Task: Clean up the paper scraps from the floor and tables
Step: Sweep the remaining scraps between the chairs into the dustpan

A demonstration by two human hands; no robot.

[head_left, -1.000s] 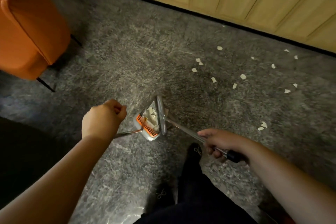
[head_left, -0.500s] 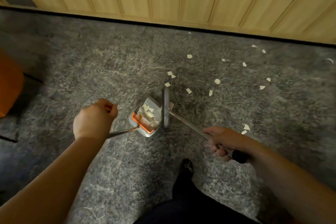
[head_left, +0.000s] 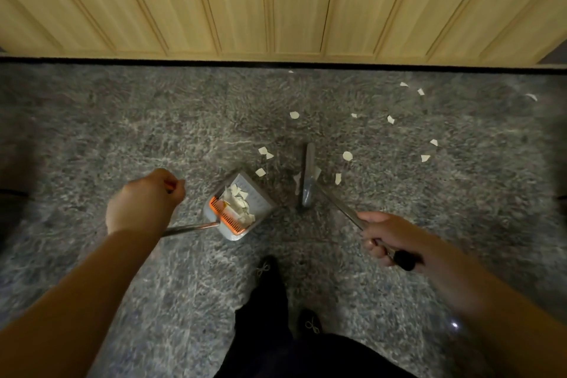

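Observation:
My left hand [head_left: 144,202] grips the long metal handle of a grey dustpan [head_left: 260,196] with an orange comb; the pan sits on the floor and holds several white paper scraps. My right hand [head_left: 388,235] grips the black-tipped metal handle of a grey broom, whose head [head_left: 307,179] stands on the carpet to the right of the pan, apart from it. Several paper scraps [head_left: 347,155] lie scattered on the grey floor around and beyond the broom head, some between it and the pan.
A light wooden panelled wall [head_left: 276,0] with a black base strip runs across the far side. My dark trouser legs and shoes [head_left: 270,276] are below the pan. The grey mottled floor stretches left and right.
The view has swung right and toward the wall, and the orange chair has left the frame. The broom head has moved right, away from the dustpan, in among the scattered scraps.

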